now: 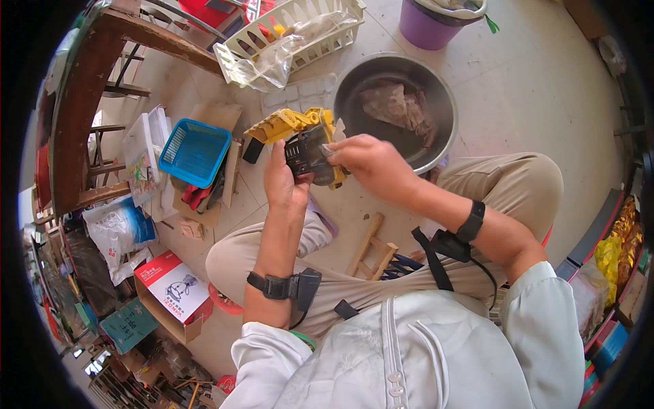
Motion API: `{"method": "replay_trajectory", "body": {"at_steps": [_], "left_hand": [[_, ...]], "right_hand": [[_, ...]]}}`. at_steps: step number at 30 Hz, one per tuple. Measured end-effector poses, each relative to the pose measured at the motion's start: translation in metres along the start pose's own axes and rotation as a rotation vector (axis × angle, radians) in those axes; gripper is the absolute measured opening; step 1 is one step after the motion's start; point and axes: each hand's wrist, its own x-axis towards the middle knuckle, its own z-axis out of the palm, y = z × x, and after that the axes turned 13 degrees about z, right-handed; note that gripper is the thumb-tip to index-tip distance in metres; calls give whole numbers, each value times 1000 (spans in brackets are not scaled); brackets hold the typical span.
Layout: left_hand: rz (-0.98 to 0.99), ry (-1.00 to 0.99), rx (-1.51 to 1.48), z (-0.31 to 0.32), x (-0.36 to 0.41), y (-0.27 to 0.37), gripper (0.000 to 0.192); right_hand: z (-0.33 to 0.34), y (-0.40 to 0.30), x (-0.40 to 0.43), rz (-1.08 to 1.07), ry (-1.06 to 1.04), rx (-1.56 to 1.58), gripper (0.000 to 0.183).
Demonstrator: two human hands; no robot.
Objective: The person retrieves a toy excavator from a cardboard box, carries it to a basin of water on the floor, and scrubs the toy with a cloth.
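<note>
My left hand point(282, 180) grips a toy loader point(312, 145) from below, thumb along its near side. The toy has a black body and a yellow bucket point(275, 127) that points to the left. My right hand point(380, 162) is at the toy's right side, fingers pinched on a small pale scrap point(327, 149) that looks like cloth or tissue. Its fingers hide part of the toy's right end. Behind my right hand is a metal basin point(352, 82) on the floor, with a crumpled brownish cloth point(396, 106) inside.
A blue plastic basket point(196, 151) sits left on cardboard. Beyond the toy stands a cream slotted crate point(327, 53) with clear plastic bags; a purple bucket point(426, 25) is farther right. A red and white box point(171, 289) lies by my left knee. A wooden stool point(375, 250) is between my legs.
</note>
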Motion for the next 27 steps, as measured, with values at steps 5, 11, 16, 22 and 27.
{"method": "replay_trajectory", "body": {"at_steps": [5, 11, 16, 22, 27], "left_hand": [[-107, -112, -208, -5, 9, 14, 27], [-216, -184, -230, 0, 9, 4, 28], [-211, -154, -73, 4, 4, 4, 26], [-196, -153, -318, -3, 15, 15, 29], [-239, -154, -323, 2, 10, 13, 32]], "right_hand": [[-21, 1, 22, 444, -63, 891, 31], [-16, -21, 23, 85, 136, 138, 28], [-20, -19, 23, 1, -75, 3, 22], [-44, -1, 32, 665, -77, 813, 22], [-35, 3, 34, 552, 117, 812, 21]]}}
